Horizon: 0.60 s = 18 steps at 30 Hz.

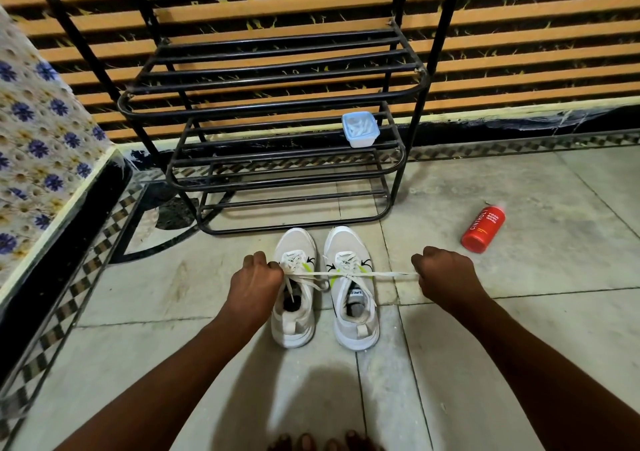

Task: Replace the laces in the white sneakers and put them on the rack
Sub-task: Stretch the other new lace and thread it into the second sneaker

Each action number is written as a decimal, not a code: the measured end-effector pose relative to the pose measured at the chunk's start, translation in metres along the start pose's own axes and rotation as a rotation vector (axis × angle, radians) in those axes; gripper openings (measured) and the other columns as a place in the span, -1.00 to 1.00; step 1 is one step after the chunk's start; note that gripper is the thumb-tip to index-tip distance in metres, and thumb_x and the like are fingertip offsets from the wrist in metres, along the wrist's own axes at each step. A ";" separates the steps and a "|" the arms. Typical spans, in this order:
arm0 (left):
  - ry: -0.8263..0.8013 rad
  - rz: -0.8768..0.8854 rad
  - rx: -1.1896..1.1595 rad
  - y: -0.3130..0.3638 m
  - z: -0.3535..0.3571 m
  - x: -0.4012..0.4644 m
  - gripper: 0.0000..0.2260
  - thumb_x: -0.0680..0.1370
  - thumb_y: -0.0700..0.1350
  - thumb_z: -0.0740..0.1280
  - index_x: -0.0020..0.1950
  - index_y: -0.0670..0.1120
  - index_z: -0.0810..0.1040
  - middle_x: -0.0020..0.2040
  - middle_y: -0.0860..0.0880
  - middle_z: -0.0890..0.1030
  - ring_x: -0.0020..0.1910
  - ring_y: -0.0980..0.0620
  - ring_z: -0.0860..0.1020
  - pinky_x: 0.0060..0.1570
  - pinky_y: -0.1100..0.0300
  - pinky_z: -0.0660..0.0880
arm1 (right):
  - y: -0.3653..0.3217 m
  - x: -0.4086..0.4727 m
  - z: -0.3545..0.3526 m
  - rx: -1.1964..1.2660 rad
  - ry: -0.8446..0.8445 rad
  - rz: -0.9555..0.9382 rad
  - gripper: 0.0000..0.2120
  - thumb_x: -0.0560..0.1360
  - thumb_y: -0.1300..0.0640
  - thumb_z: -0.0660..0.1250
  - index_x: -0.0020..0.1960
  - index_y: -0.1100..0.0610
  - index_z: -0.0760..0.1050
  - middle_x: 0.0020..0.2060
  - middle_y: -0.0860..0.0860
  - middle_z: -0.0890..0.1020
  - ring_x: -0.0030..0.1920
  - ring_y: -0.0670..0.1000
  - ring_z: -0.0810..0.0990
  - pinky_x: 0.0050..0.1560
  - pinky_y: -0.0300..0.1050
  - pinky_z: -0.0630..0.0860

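From the head camera, two bare forearms reach forward and down over a tiled floor (519, 329). The left hand (258, 277) is curled into a fist and pinches one end of a white lace (388, 273); the right hand (445, 274) is likewise curled and grips the other end. The lace runs taut and nearly level between the two hands, crossing over the right sneaker (353, 291), where it passes through the top of that shoe's lacing.

Between the hands stand the two white sneakers, side by side with toes pointing away from the person. The left sneaker (294, 298) sits just beside the left hand, its knuckles at the shoe's upper eyelets; loose white lace ends trail across its opening and toward the other shoe. The right sneaker lies nearer the middle of the gap, apart from the right hand.

Beyond the hands and the shoe toes stands a black metal rack (277, 111) with several barred shelves, its lowest frame just past the sneakers. On one of its lower shelves, ahead and between the hands, rests a small lidded plastic container (360, 128) with pale contents. A red bottle (483, 227) lies on its side on the floor beyond the right hand and slightly outward of it. Far out past the left hand is a flower-patterned surface (38, 146). Toes show at the bottom edge, near the person.
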<state>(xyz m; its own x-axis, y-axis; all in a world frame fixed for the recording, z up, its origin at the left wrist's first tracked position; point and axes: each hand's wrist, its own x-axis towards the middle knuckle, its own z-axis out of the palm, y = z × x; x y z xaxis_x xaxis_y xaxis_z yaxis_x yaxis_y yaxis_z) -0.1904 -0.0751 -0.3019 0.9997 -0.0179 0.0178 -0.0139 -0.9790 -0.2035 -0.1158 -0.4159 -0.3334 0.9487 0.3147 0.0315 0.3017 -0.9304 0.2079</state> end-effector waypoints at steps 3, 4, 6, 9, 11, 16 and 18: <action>0.009 -0.001 -0.002 0.000 0.002 -0.002 -0.62 -0.07 -0.52 0.56 -0.36 -0.28 0.55 -0.36 -0.23 0.49 -0.43 -0.27 0.53 -0.65 0.13 0.40 | -0.001 -0.002 0.000 -0.031 -0.062 -0.007 -0.89 0.39 0.25 0.35 -0.13 0.08 0.51 -0.21 0.01 0.55 -0.24 0.14 0.62 -0.37 -0.16 0.21; 0.017 0.004 -0.004 0.000 0.002 -0.001 -0.61 -0.08 -0.53 0.55 -0.37 -0.29 0.54 -0.36 -0.24 0.48 -0.44 -0.27 0.53 -0.65 0.14 0.40 | -0.002 -0.003 -0.001 -0.034 -0.082 0.002 -0.88 0.42 0.25 0.31 -0.08 0.07 0.51 -0.16 0.00 0.56 -0.17 0.13 0.63 -0.34 -0.15 0.24; 0.031 0.014 -0.004 0.000 0.003 -0.001 -0.60 -0.11 -0.54 0.54 -0.38 -0.31 0.53 -0.38 -0.25 0.48 -0.45 -0.26 0.52 -0.66 0.15 0.39 | -0.004 -0.003 -0.004 -0.021 -0.103 0.022 -0.85 0.45 0.25 0.27 -0.03 0.06 0.51 -0.13 0.00 0.56 -0.12 0.12 0.64 -0.31 -0.15 0.27; 0.034 0.016 -0.004 0.000 0.003 0.001 -0.59 -0.13 -0.54 0.54 -0.39 -0.31 0.53 -0.39 -0.26 0.47 -0.46 -0.26 0.52 -0.66 0.16 0.38 | -0.005 -0.003 -0.007 -0.017 -0.118 0.025 -0.84 0.46 0.25 0.26 -0.01 0.07 0.52 -0.12 0.00 0.56 -0.12 0.11 0.63 -0.30 -0.14 0.29; 0.031 0.013 0.005 0.000 0.004 0.002 -0.60 -0.13 -0.55 0.54 -0.39 -0.32 0.53 -0.39 -0.26 0.47 -0.45 -0.26 0.52 -0.66 0.16 0.38 | -0.005 -0.004 -0.009 -0.013 -0.135 0.027 -0.84 0.47 0.25 0.26 -0.01 0.07 0.51 -0.11 0.01 0.56 -0.11 0.12 0.64 -0.30 -0.13 0.29; 0.033 0.002 0.005 -0.003 0.005 0.002 -0.59 -0.12 -0.55 0.54 -0.37 -0.31 0.54 -0.36 -0.24 0.49 -0.43 -0.24 0.54 -0.65 0.16 0.40 | -0.006 -0.006 -0.006 0.001 -0.145 0.037 -0.83 0.46 0.25 0.27 0.00 0.06 0.51 -0.09 0.00 0.56 -0.09 0.12 0.64 -0.29 -0.14 0.31; 0.037 -0.004 0.007 -0.003 0.005 0.001 -0.60 -0.10 -0.54 0.54 -0.37 -0.31 0.54 -0.36 -0.24 0.49 -0.42 -0.24 0.54 -0.64 0.15 0.40 | -0.005 -0.005 -0.004 0.007 -0.142 0.036 -0.82 0.45 0.25 0.27 0.01 0.05 0.51 -0.09 0.00 0.56 -0.09 0.12 0.64 -0.29 -0.14 0.31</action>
<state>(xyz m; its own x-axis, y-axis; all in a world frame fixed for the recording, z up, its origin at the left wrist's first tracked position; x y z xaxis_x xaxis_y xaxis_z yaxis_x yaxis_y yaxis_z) -0.1889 -0.0707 -0.3064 0.9982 -0.0219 0.0549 -0.0099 -0.9775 -0.2106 -0.1229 -0.4122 -0.3303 0.9627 0.2517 -0.0998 0.2673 -0.9421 0.2026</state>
